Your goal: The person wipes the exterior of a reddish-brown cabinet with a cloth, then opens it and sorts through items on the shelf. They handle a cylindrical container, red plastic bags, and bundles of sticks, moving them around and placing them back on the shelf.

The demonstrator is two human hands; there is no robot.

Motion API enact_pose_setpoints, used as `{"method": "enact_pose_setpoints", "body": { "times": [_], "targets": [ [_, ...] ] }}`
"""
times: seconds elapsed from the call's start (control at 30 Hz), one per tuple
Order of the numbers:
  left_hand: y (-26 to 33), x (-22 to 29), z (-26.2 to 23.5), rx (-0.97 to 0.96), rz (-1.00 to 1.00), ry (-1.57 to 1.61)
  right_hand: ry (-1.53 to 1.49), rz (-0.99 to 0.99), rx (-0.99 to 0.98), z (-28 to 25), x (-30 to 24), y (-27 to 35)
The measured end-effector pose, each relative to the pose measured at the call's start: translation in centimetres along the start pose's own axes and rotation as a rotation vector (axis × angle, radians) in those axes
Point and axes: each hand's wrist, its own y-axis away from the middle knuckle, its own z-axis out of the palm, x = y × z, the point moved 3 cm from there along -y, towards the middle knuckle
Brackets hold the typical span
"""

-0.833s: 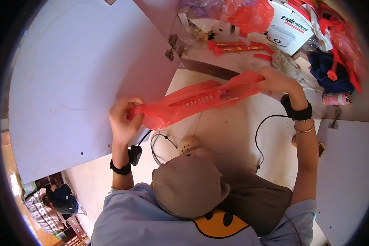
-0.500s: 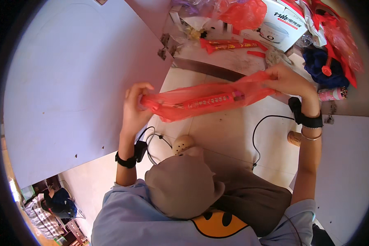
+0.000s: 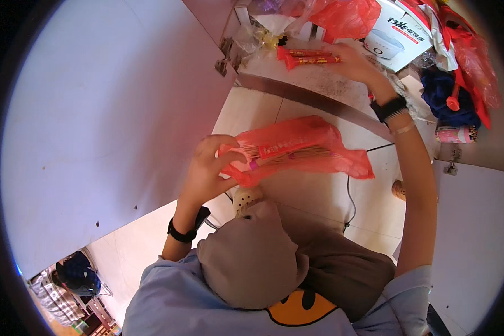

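Left hand (image 3: 210,171): closed on one end of the red plastic bag (image 3: 302,148), fingers pinching the bunched film, so the bag hangs out sideways at chest height rather than resting on anything.
Red plastic bag: long, translucent, holding a bundle of thin sticks (image 3: 285,151) with a printed band; far end loose and drooping toward the right, above the pale tiled floor (image 3: 319,207).
Right hand (image 3: 355,61): stretched up to the counter (image 3: 319,84), resting on or just beside the two red stick packets (image 3: 308,56); fingers hidden behind the palm, so whether curled round a packet or merely touching cannot be told.
Red stick packets: lying flat, side by side, near the counter's front edge, within easy reach of an outstretched arm.
Counter edge: dark metal lip running diagonally, just below the packets; little bare surface left, crowded by a white carton (image 3: 400,31), red bags (image 3: 347,17) and clear wrappers (image 3: 252,36).
Left side: large pale panel (image 3: 95,112) close beside the left hand, limiting any swing that way.
Open room: mostly over the floor between bag and counter; a black cable (image 3: 350,196) trails there.
Right side: blue cloth (image 3: 445,95) and a small canister of sticks (image 3: 456,134) at the counter's end.
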Motion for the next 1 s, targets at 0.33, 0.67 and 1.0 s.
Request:
{"method": "enact_pose_setpoints", "body": {
  "times": [0.33, 0.67, 1.0],
  "targets": [
    [1.2, 0.4, 0.5, -0.087, -0.006, 0.003, 0.555, 0.137, 0.028, 7.6, 0.7, -5.0],
    [2.2, 2.0, -0.9, -0.158, -0.048, -0.041, 0.610, 0.193, 0.141, 8.0, 0.5, -5.2],
    [1.6, 2.7, -1.9, 0.063, -0.192, 0.217, 0.426, 0.260, 0.141, 6.9, -0.7, -2.7]
  ]
}}
